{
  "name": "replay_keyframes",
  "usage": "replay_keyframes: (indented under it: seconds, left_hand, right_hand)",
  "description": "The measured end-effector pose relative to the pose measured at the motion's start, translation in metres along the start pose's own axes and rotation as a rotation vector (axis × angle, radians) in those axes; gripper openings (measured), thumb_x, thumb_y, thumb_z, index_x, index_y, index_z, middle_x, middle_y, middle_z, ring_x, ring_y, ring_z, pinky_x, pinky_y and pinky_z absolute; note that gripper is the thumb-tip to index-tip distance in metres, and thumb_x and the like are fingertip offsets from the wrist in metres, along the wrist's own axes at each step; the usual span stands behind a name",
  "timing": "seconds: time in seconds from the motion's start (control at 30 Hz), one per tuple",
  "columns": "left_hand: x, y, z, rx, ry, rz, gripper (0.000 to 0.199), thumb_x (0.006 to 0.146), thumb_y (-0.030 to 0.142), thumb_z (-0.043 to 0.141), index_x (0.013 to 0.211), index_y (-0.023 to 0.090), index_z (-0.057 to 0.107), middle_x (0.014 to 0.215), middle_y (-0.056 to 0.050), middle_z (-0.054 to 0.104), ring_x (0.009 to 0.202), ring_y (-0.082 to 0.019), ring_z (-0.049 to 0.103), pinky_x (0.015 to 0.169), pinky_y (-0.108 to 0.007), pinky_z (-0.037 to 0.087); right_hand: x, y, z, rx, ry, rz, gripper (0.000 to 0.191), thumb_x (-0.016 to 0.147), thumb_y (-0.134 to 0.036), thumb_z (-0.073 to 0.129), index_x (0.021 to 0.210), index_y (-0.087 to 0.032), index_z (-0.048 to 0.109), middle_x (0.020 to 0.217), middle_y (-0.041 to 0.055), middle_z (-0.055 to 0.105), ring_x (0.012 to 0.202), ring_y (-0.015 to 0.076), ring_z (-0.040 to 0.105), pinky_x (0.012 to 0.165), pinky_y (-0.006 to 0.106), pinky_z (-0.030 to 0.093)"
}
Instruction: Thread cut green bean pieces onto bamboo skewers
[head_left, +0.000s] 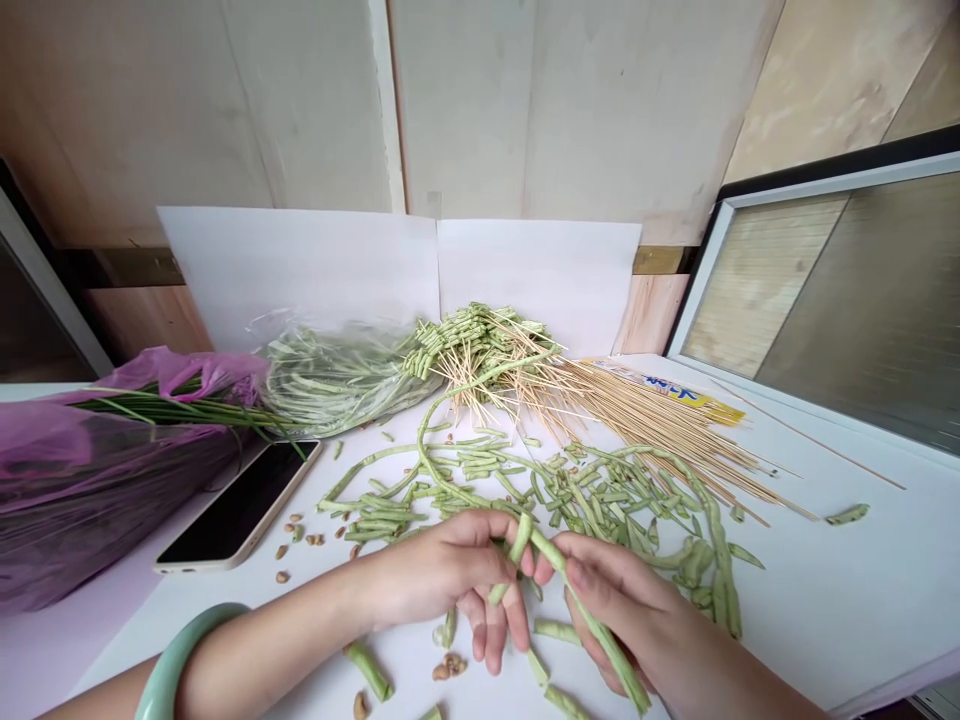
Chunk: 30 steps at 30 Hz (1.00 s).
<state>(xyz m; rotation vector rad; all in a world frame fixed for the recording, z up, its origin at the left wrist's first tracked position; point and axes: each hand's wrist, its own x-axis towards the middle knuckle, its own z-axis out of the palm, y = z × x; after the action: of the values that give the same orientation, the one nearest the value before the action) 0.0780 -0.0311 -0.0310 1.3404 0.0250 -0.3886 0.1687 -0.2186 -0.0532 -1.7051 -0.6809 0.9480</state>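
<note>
Broadly, a pale panelled wall filled the background, and before it stretched a white table. A framed glass panel leaned at the right, while two white boards stood upright behind the table's far edge. On the left sat a purple bag with green stalks poking out, and next to it a clear bag of long beans. Thin wooden sticks fanned out at the right of a heap of threaded beans, over part of a yellow wrapper. A phone lay face up near the purple bag.

At the near side, above the table, the right hand was closed around a long bean length, which slanted down across its fingers. The left hand pinched a short bean piece, its lower fingers loosely spread; the two bits met at the top, though whether they were joined could not be told. A green bangle circled the left forearm. Cut pieces littered the table beyond the hands, and small brown seeds lay scattered among them and nearer.
</note>
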Motion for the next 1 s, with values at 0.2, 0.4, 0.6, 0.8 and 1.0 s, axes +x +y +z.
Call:
replay_keyframes:
  seconds: [0.2, 0.4, 0.6, 0.8, 1.0]
  left_hand:
    - [-0.002, 0.002, 0.002, 0.051, -0.052, -0.014, 0.013, 0.078, 0.025, 0.054, 0.087, 0.016, 0.050, 0.067, -0.003, 0.065, 0.045, -0.009, 0.058, 0.045, -0.018, 0.044]
    - [-0.004, 0.006, 0.004, -0.014, -0.047, -0.002, 0.019, 0.074, 0.024, 0.060, 0.088, 0.018, 0.048, 0.072, -0.004, 0.068, 0.048, -0.011, 0.061, 0.048, -0.020, 0.046]
    - [-0.001, -0.003, 0.011, 0.076, -0.049, 0.015, 0.029, 0.079, 0.039, 0.066, 0.087, 0.018, 0.047, 0.072, -0.003, 0.065, 0.050, -0.009, 0.061, 0.051, -0.020, 0.047]
    - [-0.001, -0.004, 0.023, 0.127, -0.086, 0.037, 0.042, 0.081, 0.056, 0.059, 0.089, 0.015, 0.053, 0.080, -0.004, 0.062, 0.046, -0.005, 0.053, 0.049, -0.018, 0.045]
    - [-0.002, -0.012, 0.027, 0.286, 0.041, 0.122, 0.045, 0.086, 0.059, 0.049, 0.082, 0.014, 0.056, 0.074, -0.003, 0.061, 0.051, -0.007, 0.048, 0.048, -0.017, 0.040]
  right_hand:
    - [0.001, -0.011, -0.003, 0.212, -0.053, -0.028, 0.046, 0.065, -0.058, 0.076, 0.080, -0.014, 0.071, 0.071, -0.0008, 0.053, 0.055, 0.0053, 0.030, 0.047, 0.019, 0.023]
    - [-0.001, -0.017, -0.007, 0.551, -0.054, -0.084, 0.033, 0.072, -0.044, 0.079, 0.087, -0.018, 0.066, 0.059, -0.0097, 0.036, 0.044, 0.0005, 0.010, 0.040, 0.016, 0.016]
    - [0.000, -0.015, 0.005, 0.498, -0.063, -0.198, 0.030, 0.082, -0.042, 0.069, 0.075, -0.016, 0.056, 0.041, -0.0105, 0.038, 0.036, 0.0024, 0.031, 0.041, 0.016, 0.031]
    - [0.005, -0.011, 0.014, 0.473, -0.096, -0.230, 0.038, 0.079, -0.047, 0.071, 0.074, -0.015, 0.051, 0.048, -0.0045, 0.056, 0.043, 0.0092, 0.055, 0.048, 0.021, 0.045]
    - [0.003, -0.007, 0.018, 0.471, -0.131, -0.248, 0.031, 0.082, -0.041, 0.068, 0.078, -0.016, 0.052, 0.052, -0.0031, 0.060, 0.049, 0.0119, 0.061, 0.052, 0.024, 0.049]
